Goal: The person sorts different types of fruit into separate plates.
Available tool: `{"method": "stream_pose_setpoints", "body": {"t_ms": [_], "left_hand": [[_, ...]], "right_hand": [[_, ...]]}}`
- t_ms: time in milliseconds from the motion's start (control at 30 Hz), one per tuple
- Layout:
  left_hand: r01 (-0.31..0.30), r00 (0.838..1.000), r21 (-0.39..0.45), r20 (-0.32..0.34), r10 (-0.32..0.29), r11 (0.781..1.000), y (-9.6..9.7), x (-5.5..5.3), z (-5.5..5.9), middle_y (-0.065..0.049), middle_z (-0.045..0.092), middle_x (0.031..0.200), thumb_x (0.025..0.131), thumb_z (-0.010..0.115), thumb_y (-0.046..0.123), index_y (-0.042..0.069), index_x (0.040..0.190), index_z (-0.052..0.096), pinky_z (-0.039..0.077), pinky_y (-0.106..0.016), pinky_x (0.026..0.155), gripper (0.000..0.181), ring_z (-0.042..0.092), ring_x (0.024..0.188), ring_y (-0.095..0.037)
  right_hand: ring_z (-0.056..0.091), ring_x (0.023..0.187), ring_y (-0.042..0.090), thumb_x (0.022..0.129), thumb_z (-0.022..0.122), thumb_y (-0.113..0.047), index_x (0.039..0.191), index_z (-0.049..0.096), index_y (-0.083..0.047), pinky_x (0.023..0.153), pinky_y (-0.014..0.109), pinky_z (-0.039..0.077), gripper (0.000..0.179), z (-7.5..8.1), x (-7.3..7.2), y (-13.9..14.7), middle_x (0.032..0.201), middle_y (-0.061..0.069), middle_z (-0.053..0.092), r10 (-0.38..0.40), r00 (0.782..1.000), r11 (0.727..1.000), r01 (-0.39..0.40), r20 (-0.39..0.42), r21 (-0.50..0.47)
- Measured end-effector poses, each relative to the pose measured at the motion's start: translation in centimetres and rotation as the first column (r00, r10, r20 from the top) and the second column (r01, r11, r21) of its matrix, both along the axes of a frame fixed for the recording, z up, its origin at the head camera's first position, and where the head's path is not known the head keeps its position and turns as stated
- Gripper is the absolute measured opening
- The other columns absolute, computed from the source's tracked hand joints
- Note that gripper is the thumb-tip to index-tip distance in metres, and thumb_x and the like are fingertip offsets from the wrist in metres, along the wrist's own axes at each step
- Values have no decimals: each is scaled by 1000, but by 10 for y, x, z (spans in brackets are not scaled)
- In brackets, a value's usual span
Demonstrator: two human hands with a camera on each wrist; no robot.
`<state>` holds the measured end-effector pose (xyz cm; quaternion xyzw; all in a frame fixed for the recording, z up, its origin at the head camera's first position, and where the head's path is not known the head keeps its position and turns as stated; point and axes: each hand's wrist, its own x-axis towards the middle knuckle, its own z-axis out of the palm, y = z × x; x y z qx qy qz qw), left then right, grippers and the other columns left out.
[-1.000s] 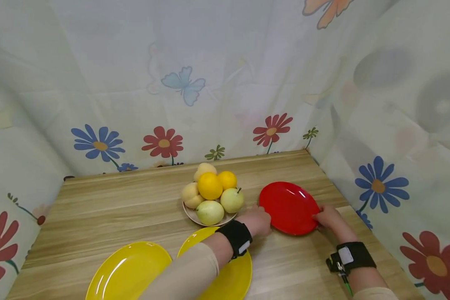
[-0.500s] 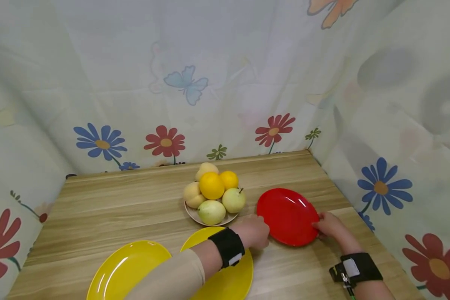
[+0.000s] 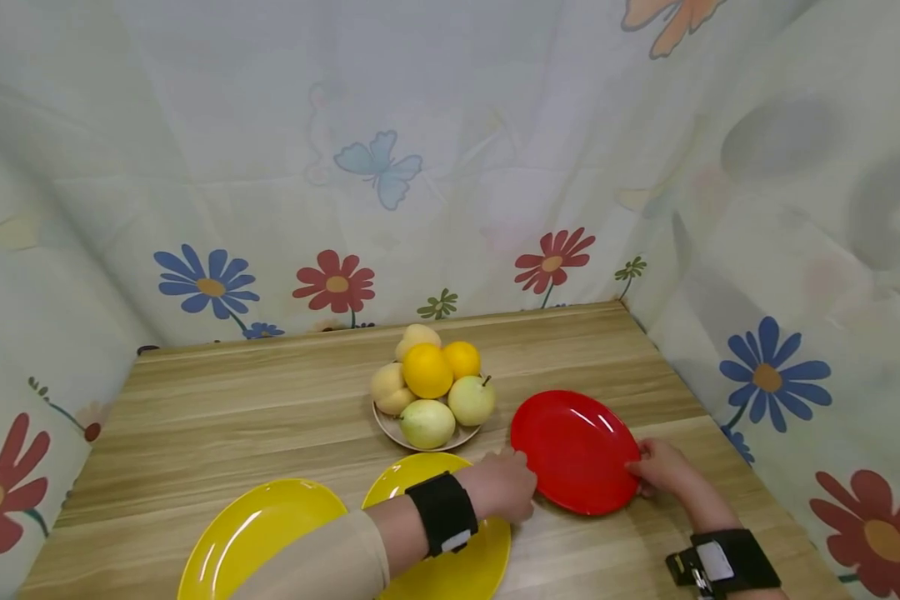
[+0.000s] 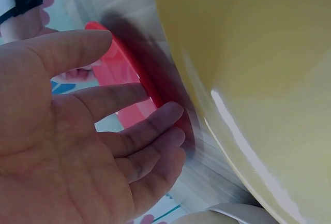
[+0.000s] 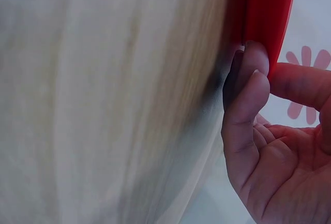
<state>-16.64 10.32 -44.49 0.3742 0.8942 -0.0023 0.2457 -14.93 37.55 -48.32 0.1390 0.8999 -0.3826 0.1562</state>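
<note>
A shiny red plate lies between both hands at the right of the table in the head view. My right hand pinches its right rim; in the right wrist view the fingertips are under the rim and the thumb is on the other side. My left hand is at the plate's left rim. In the left wrist view its fingers are fairly straight, the index finger at the red rim and the thumb apart from it. Under the left wrist is a yellow plate.
A second yellow plate lies to the left, partly behind the left sleeve. Behind the plates stands a small bowl heaped with pears, oranges and other pale yellow fruit. Flowered cloth encloses the wooden table.
The red plate has slid toward the person and slightly left, both hands moving along with it. The fruit bowl and yellow plates stay in place; the head view has shifted a little.
</note>
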Motion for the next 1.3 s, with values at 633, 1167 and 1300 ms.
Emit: {"method": "stream_pose_setpoints", "body": {"t_ms": [633, 1167, 1300], "left_hand": [[-16, 999, 6, 44, 16, 1000, -10, 25, -1, 3, 50, 102, 83, 70, 40, 22, 119, 62, 39, -30, 82, 41, 40, 94, -15], [57, 998, 1, -39, -57, 998, -15, 44, -10, 4, 48, 100, 83, 67, 48, 23, 127, 56, 34, -28, 82, 52, 38, 93, -12], [71, 996, 13, -62, -70, 997, -16, 48, -11, 5, 46, 98, 82, 68, 48, 24, 124, 58, 34, -28, 78, 49, 37, 92, -11]], "right_hand": [[58, 56, 15, 88, 56, -1, 114, 41, 18, 56, 30, 54, 35, 1, 19, -9, 77, 10, 59, -27, 999, 999, 29, 36, -45], [59, 59, 16, 88, 58, -2, 122, 39, 17, 58, 29, 54, 44, -4, 22, -8, 81, 10, 61, -35, 995, 997, 42, 97, -71], [59, 60, 17, 89, 58, -2, 122, 39, 17, 59, 30, 54, 43, -2, 23, -9, 83, 11, 61, -40, 994, 996, 47, 102, -72]]}}
